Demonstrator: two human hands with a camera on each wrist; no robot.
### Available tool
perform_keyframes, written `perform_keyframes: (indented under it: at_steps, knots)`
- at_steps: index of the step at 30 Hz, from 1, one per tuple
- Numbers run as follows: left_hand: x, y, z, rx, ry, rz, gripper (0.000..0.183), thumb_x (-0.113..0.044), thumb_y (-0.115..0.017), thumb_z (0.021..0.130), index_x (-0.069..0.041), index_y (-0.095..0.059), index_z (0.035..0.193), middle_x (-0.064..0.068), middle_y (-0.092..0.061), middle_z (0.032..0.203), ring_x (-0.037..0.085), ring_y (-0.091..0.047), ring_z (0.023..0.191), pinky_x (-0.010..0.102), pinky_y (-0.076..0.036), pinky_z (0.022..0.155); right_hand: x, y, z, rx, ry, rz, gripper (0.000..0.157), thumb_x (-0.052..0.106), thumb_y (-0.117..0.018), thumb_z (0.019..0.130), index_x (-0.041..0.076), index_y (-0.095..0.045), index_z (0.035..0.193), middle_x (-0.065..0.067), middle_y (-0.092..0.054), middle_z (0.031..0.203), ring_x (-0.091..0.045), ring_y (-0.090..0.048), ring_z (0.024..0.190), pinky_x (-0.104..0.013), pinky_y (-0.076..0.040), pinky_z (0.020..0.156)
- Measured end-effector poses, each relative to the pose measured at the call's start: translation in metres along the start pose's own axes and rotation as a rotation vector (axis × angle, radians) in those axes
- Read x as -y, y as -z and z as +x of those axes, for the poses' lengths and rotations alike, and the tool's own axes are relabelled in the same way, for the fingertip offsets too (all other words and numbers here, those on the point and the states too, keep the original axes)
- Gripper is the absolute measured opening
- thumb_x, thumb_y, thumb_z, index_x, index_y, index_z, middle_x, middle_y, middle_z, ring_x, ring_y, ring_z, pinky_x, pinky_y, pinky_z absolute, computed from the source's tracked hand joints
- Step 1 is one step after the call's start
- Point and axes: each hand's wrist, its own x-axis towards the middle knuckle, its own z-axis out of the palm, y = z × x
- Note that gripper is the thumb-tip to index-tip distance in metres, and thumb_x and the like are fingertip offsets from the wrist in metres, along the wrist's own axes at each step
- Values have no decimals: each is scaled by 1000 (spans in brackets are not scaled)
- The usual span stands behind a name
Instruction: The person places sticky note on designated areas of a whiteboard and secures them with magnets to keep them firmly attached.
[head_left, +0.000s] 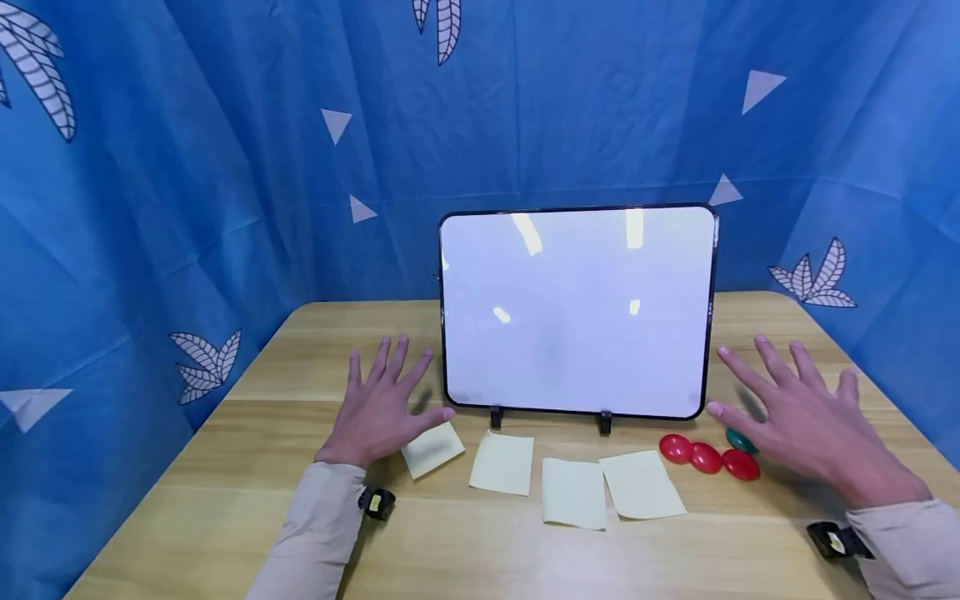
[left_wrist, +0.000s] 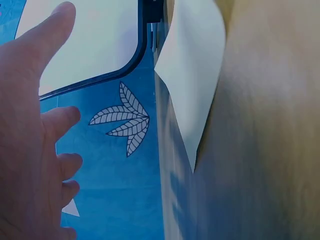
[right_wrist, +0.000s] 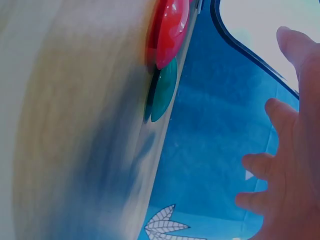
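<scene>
A white board with a black frame stands upright on two small black feet. My left hand is spread above the table left of the board, its thumb over a pale yellow sticky note. Three more notes lie to the right: one note, a creased note and a tilted note. My right hand hovers with fingers spread, holding nothing, beside three red magnets and a green magnet. In the right wrist view, the green magnet sits beside a red one.
The wooden table has rounded back corners. A blue curtain with leaf and triangle prints hangs behind it and along both sides. A small black wrist camera is strapped at the left cuff, another camera at the right.
</scene>
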Motion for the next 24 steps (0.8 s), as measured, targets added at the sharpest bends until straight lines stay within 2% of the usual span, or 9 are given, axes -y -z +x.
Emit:
perform_keyframes:
  at_steps: [5, 9, 15, 19, 24]
  knots:
    - [-3, -2, 1, -15, -12, -29, 94, -85, -37, 85, -22, -39, 155, 15, -19, 164, 38, -4, 152, 71, 9, 110, 2, 1, -1, -1, 9, -8, 85, 68, -48, 94, 30, -12, 162, -24, -5, 164, -58, 8, 143, -86, 11, 92]
    - [-4, -2, 1, -31, -29, -26, 91, -84, -39, 86, -19, -47, 150, 15, -27, 162, 36, -11, 152, 70, 4, 111, 5, 0, 0, -13, 19, -6, 85, 68, -49, 94, 29, -14, 162, -24, -10, 164, -58, 1, 144, -86, 4, 94]
    - [-6, -2, 3, -75, -72, 11, 82, -78, -43, 89, -17, -57, 143, 12, -40, 156, 34, -27, 147, 69, -6, 112, 7, -3, 0, -32, 25, -16, 85, 67, -49, 95, 27, -15, 162, -24, -18, 162, -58, -17, 140, -84, -6, 96]
    - [-8, -1, 2, -84, -86, -12, 73, -72, -47, 92, -16, -62, 137, 11, -48, 149, 33, -37, 141, 65, -14, 113, 7, -3, -1, -41, 26, -19, 85, 66, -50, 95, 26, -15, 162, -25, -24, 160, -58, -25, 135, -80, -15, 97]
    - [-11, -1, 2, -89, -98, -59, 60, -62, -52, 96, -13, -69, 127, 11, -56, 140, 32, -46, 133, 58, -30, 109, 7, 0, 0, -17, 22, 25, 83, 65, -48, 97, 26, -13, 162, -28, -29, 156, -61, -32, 130, -80, -23, 95]
